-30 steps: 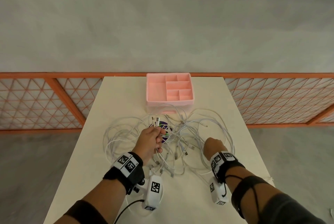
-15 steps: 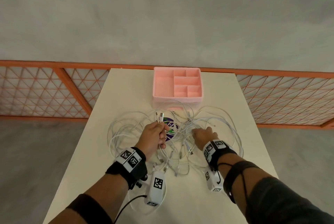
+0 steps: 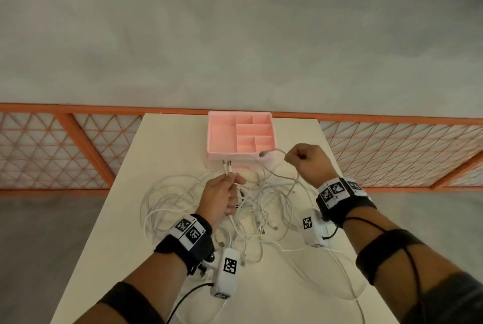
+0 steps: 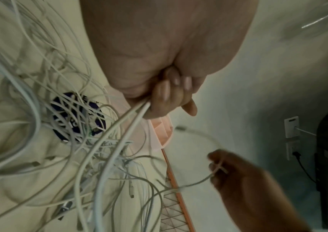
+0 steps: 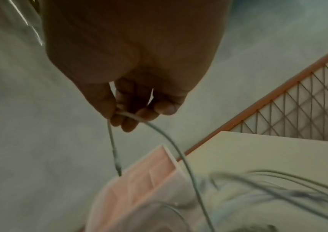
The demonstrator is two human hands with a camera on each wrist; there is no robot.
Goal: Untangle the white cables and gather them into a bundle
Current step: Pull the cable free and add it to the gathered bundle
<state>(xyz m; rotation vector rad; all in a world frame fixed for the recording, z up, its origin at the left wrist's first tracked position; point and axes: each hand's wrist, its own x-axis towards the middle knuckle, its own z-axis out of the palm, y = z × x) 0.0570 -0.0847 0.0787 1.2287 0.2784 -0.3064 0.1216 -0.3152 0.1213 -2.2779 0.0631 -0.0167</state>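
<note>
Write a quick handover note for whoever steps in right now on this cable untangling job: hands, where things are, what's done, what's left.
Left hand grips a few gathered cable ends, plugs pointing up. Right hand pinches one lifted cable near its plug, raised beside the pink organizer tray.
Tangled pile of white cables lies on the table, over a dark purple item.
Done: a few ends collected.
Left: free the rest and bundle them.

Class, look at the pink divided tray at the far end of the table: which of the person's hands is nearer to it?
Right. The right hand pinches a raised cable beside the pink tray's front right corner. The left hand grips cables lower down, over the tangle in front of the tray.
</note>
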